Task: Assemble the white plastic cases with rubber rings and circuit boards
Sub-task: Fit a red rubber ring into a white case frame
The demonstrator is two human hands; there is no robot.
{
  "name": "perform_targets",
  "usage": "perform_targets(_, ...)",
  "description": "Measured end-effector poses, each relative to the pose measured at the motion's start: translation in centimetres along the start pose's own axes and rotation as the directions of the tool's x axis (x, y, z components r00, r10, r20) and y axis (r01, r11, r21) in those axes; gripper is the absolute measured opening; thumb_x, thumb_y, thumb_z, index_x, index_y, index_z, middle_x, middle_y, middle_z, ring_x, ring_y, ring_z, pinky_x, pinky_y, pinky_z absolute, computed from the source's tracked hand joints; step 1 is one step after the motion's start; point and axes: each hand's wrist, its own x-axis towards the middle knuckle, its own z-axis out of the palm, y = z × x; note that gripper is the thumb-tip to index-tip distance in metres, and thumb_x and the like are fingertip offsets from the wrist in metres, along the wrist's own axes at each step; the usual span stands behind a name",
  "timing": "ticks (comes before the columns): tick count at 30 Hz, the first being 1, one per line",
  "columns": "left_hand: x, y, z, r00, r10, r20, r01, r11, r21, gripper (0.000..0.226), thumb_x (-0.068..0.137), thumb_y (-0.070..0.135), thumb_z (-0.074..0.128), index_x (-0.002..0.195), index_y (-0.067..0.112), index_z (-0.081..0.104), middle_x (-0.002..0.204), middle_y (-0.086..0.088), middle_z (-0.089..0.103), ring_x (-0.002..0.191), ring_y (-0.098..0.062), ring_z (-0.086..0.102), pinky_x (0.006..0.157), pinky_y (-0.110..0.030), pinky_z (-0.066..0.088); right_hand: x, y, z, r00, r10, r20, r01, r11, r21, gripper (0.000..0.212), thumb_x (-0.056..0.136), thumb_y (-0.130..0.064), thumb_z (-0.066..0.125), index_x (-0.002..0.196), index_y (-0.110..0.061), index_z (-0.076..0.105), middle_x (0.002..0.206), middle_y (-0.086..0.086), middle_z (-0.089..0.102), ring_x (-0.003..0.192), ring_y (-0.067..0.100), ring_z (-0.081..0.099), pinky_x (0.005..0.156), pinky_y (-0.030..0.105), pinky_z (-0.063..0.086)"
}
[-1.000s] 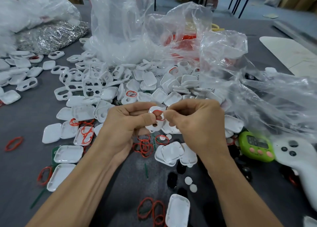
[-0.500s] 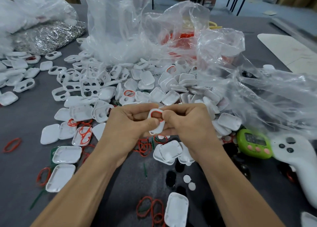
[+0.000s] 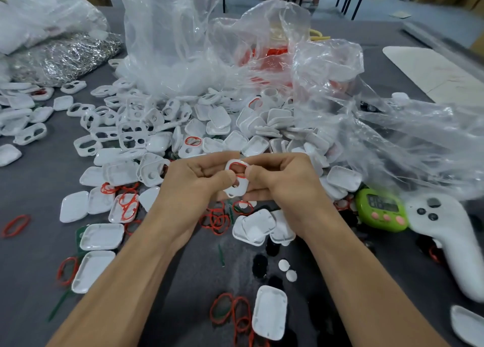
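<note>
two hands close together, both pinching

the left hand (image 3: pixel 193 183) and the right hand (image 3: pixel 284 181) sit side by side at the middle of the view, backs toward the camera and knuckles nearly meeting. the fingers of each hand are curled inward. the thumbs come in from either side and pinch a small white case (image 3: pixel 234 191) between them. the bare left forearm (image 3: pixel 125 281) runs in from the lower left and the bare right forearm (image 3: pixel 366 281) from the lower right, converging toward the wrists.
</note>
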Motion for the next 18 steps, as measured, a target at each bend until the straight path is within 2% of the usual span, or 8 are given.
perform_targets(2, 0.15, 0.21, -0.55, 0.995, -0.083, 0.056, 0.09, 0.987, -0.13, 0.038, 0.09, -0.017, 0.054, 0.116, 0.004, 0.073, 0.104, -0.016, 0.078, 0.086, -0.021, 0.077, 0.066, -0.025, 0.061, -0.01, -0.1, -0.16, 1.0, 0.017, 0.023, -0.018, 0.999, 0.034, 0.028, 0.091, 0.001, 0.07, 0.074, -0.016, 0.083, 0.078, 0.014, 0.078, 0.068, 0.026, 0.077, 0.056, 0.029, 0.061)
perform_targets(4, 0.15, 0.26, -0.65, 0.99, -0.119, 0.071, 0.131, 0.971, -0.198, 0.039, 0.091, -0.018, 0.051, 0.115, 0.002, 0.073, 0.108, -0.018, 0.077, 0.091, -0.026, 0.077, 0.069, -0.028, 0.062, 0.1, -0.02, -0.29, 0.999, 0.017, 0.03, -0.018, 0.999, 0.036, 0.027, 0.091, -0.003, 0.071, 0.074, -0.02, 0.083, 0.078, 0.012, 0.078, 0.068, 0.025, 0.077, 0.056, 0.028, 0.061)
perform_targets(7, 0.06, 0.35, -0.48, 0.99, -0.136, 0.048, 0.144, 0.964, -0.224, 0.035, 0.091, -0.016, 0.052, 0.113, 0.001, 0.072, 0.108, -0.018, 0.077, 0.092, -0.026, 0.077, 0.069, -0.028, 0.062, 0.39, 0.38, -0.24, 0.999, -0.022, -0.041, 0.019, 0.997, -0.07, 0.007, 0.086, -0.015, 0.075, 0.087, -0.017, 0.082, 0.082, 0.008, 0.08, 0.07, 0.025, 0.078, 0.063, 0.032, 0.063)
perform_targets(10, 0.15, 0.36, -0.55, 0.989, -0.148, 0.025, 0.15, 0.959, -0.239, 0.032, 0.091, -0.015, 0.054, 0.113, 0.0, 0.071, 0.107, -0.018, 0.077, 0.09, -0.026, 0.077, 0.071, -0.032, 0.064, 0.46, 0.65, -0.22, 0.996, -0.072, -0.058, 0.062, 0.985, -0.159, 0.021, 0.076, -0.026, 0.074, 0.095, -0.02, 0.081, 0.085, 0.002, 0.08, 0.074, 0.027, 0.077, 0.075, 0.042, 0.064)
perform_targets(13, 0.06, 0.27, -0.57, 0.989, -0.147, 0.03, 0.15, 0.962, -0.229, 0.03, 0.09, -0.015, 0.056, 0.113, -0.001, 0.07, 0.106, -0.019, 0.077, 0.092, -0.03, 0.077, 0.079, -0.04, 0.065, 0.32, 0.55, -0.22, 0.997, -0.078, -0.021, 0.075, 0.99, -0.12, 0.011, 0.077, -0.02, 0.079, 0.088, -0.019, 0.081, 0.083, 0.005, 0.08, 0.071, 0.024, 0.076, 0.066, 0.035, 0.064)
perform_targets(14, -0.04, 0.27, -0.52, 0.989, -0.141, 0.037, 0.145, 0.962, -0.23, 0.03, 0.09, -0.016, 0.056, 0.112, -0.001, 0.071, 0.105, -0.019, 0.077, 0.09, -0.029, 0.077, 0.075, -0.038, 0.065, 0.23, 0.42, -0.26, 0.998, -0.066, -0.006, 0.065, 0.994, -0.083, 0.005, 0.08, -0.015, 0.08, 0.084, -0.017, 0.081, 0.082, 0.008, 0.079, 0.069, 0.024, 0.076, 0.063, 0.032, 0.063)
perform_targets(16, -0.18, 0.3, -0.42, 0.991, -0.122, 0.048, 0.129, 0.968, -0.214, 0.032, 0.088, -0.017, 0.058, 0.11, 0.0, 0.072, 0.103, -0.018, 0.078, 0.086, -0.027, 0.078, 0.067, -0.031, 0.063, 0.2, 0.32, -0.42, 0.999, -0.022, 0.027, 0.023, 1.0, -0.021, 0.011, 0.085, -0.006, 0.079, 0.08, -0.015, 0.081, 0.08, 0.012, 0.078, 0.068, 0.023, 0.075, 0.06, 0.031, 0.062)
perform_targets(18, -0.25, 0.24, -0.4, 0.994, -0.095, 0.045, 0.101, 0.982, -0.161, 0.033, 0.087, -0.017, 0.06, 0.109, 0.003, 0.074, 0.104, -0.017, 0.078, 0.086, -0.026, 0.078, 0.066, -0.028, 0.062, 0.09, 0.09, -0.52, 0.997, 0.022, 0.075, -0.023, 1.0, 0.013, 0.012, 0.088, -0.004, 0.077, 0.082, -0.013, 0.081, 0.081, 0.015, 0.077, 0.07, 0.024, 0.075, 0.061, 0.033, 0.063)
